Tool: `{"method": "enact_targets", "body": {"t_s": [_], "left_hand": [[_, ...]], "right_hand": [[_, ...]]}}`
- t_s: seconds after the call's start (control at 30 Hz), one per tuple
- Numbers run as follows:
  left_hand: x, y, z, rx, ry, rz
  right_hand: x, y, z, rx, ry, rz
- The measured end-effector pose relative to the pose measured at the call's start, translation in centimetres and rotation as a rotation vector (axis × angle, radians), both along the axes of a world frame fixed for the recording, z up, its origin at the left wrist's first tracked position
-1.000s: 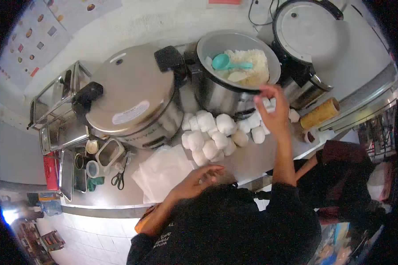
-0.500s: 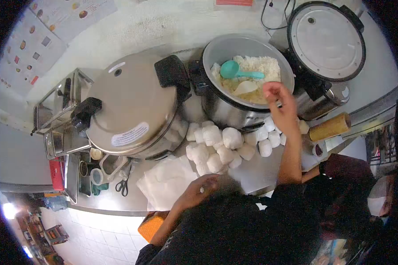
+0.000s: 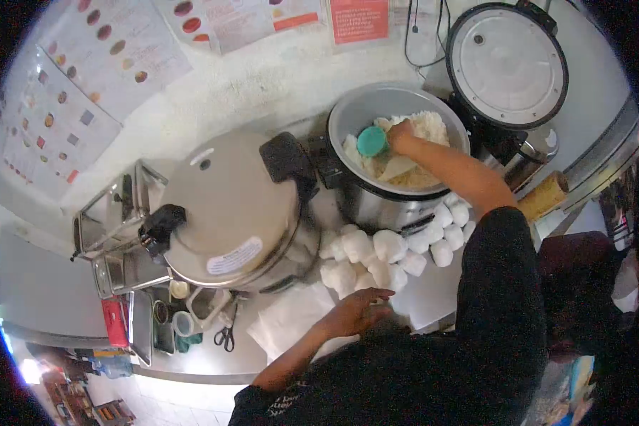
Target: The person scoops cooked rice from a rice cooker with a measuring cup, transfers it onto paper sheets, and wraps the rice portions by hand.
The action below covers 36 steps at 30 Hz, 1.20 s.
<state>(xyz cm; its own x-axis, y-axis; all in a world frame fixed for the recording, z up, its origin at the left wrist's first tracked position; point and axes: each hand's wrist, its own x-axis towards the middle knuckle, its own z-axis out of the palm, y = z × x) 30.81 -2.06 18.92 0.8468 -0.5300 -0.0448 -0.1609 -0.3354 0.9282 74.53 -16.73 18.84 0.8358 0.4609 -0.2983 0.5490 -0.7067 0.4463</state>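
Inside the open rice cooker (image 3: 341,113), my right hand (image 3: 402,136) is closed around the handle of a turquoise scoop (image 3: 371,142). White rice (image 3: 430,128) fills part of the pot, and a pale paddle (image 3: 396,168) lies on it below my wrist. My left hand (image 3: 362,312) is over the counter's front edge with its fingers apart, holding nothing. Just beyond it sit several white wrapped balls (image 3: 389,246). White paper sheets (image 3: 284,323) lie to its left.
A closed large cooker (image 3: 231,206) stands left of the open one, whose raised lid (image 3: 508,64) is at right. Metal trays (image 3: 113,213), scissors (image 3: 224,338) and small containers (image 3: 183,324) are at left. A yellowish roll (image 3: 544,197) lies right.
My right hand has moved from the pot's near rim into the pot and taken hold of the turquoise scoop. My left hand's fingers have opened out. The camera view has shifted.
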Motion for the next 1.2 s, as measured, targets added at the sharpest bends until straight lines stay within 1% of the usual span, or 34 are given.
{"method": "enact_targets", "body": {"t_s": [0.03,0.1,0.17,0.23,0.27,0.3,0.37,0.4,0.47,0.5,0.57,0.6,0.67,0.7,0.77,0.83,0.87,0.9,0.97,1.03,1.1,1.17,1.2], "left_hand": [[0.4,0.0,-0.4,-0.049,-0.020,0.005],[1.4,0.5,0.4,-0.021,-0.065,0.048],[3.1,0.9,0.4,-0.001,-0.140,0.098],[5.7,1.1,-0.5,-0.043,-0.213,0.216],[7.2,1.1,-0.9,-0.066,-0.249,0.274],[8.8,0.9,-1.2,-0.041,-0.273,0.339],[12.0,0.1,-1.9,0.011,-0.313,0.466],[13.7,-0.6,-2.9,0.014,-0.324,0.482],[16.5,-2.8,-5.4,0.019,-0.332,0.515],[17.2,-4.5,-6.3,0.037,-0.327,0.568],[18.2,-6.8,-8.0,0.093,-0.332,0.672],[18.0,-6.8,-8.3,0.113,-0.351,0.688],[18.6,-7.1,-6.7,0.130,-0.428,0.733],[18.1,-6.5,-5.3,0.008,-0.383,0.730],[18.5,-5.7,-5.5,0.439,-0.476,0.715],[18.7,-7.1,-7.3,0.122,-0.404,0.751],[18.7,-7.6,-7.6,0.169,-0.393,0.729],[18.5,-7.4,-7.4,0.222,-0.388,0.713],[18.6,-7.2,-7.0,0.100,-0.422,0.758],[19.0,-7.3,-7.2,0.246,-0.396,0.732],[18.6,-7.3,-7.9,0.271,-0.392,0.738],[18.7,-7.4,-8.6,0.165,-0.426,0.790],[19.0,-7.5,-8.1,0.105,-0.452,0.818]], "right_hand": [[-0.9,0.6,0.9,0.009,-0.029,0.023],[-2.2,0.2,1.3,0.037,-0.275,0.042],[-0.6,-0.3,1.1,0.075,-0.248,-0.023],[2.8,-0.5,1.6,0.114,0.047,-0.186],[3.2,-1.1,1.7,0.070,-0.003,-0.125],[2.9,-1.6,2.9,0.027,-0.051,-0.064],[3.7,-2.6,2.9,0.122,-0.242,0.059],[5.1,-3.5,2.2,0.261,-0.382,0.120],[7.3,-4.3,0.5,0.355,-0.452,0.131],[7.9,-4.3,-0.9,0.308,-0.376,0.084],[4.3,-2.8,-0.9,0.361,-0.225,0.134],[3.2,-2.4,-1.7,0.389,-0.249,0.162],[4.3,-1.7,-1.1,0.398,-0.287,0.221],[5.1,-1.1,-0.4,0.382,-0.282,0.242],[4.1,0.5,0.5,0.272,-0.137,0.225],[2.9,0.7,1.1,0.134,0.014,0.197],[3.0,0.4,1.9,0.071,0.060,0.183],[2.7,0.0,2.0,0.109,0.085,0.235],[1.2,-0.2,2.2,0.198,0.124,0.352],[-1.1,-0.5,3.0,0.139,0.188,0.381],[-4.5,-1.2,4.1,0.100,0.252,0.346],[-8.2,-1.5,7.2,0.075,0.296,0.260],[-9.3,-1.7,8.5,0.064,0.272,0.266]]}}
